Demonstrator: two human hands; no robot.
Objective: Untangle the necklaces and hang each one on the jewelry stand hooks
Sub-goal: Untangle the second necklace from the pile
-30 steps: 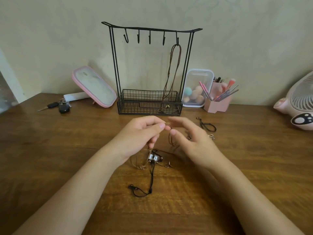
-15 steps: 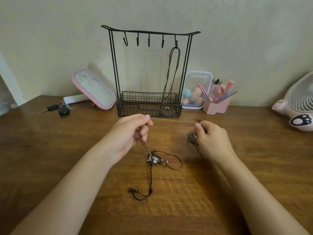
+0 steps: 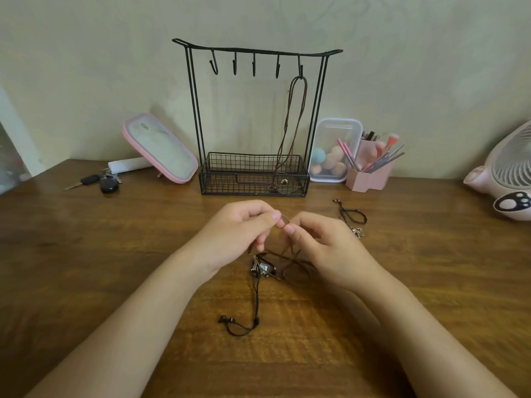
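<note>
A black wire jewelry stand (image 3: 256, 52) stands at the back of the table, with a brown necklace (image 3: 293, 122) hanging from its rightmost hook into the basket. In front of it, my left hand (image 3: 238, 231) and my right hand (image 3: 321, 242) meet fingertip to fingertip and pinch a thin brown cord necklace (image 3: 287, 258), whose loops droop onto the wood below them. A black cord necklace (image 3: 255, 300) with a metal pendant lies under my hands, tangled with the brown one. Another black necklace (image 3: 352, 215) lies apart to the right.
A wooden table (image 3: 86, 254) carries a pink-rimmed mirror (image 3: 161, 150) and keys (image 3: 99, 181) at the left. A clear box of sponges (image 3: 333, 152), a pink brush holder (image 3: 370, 170) and a pink fan (image 3: 508, 179) stand at the right.
My hands, pulled apart with the brown cord stretched between them half a second ago, have come back together at the centre. The cord now hangs slack in loops beneath them.
</note>
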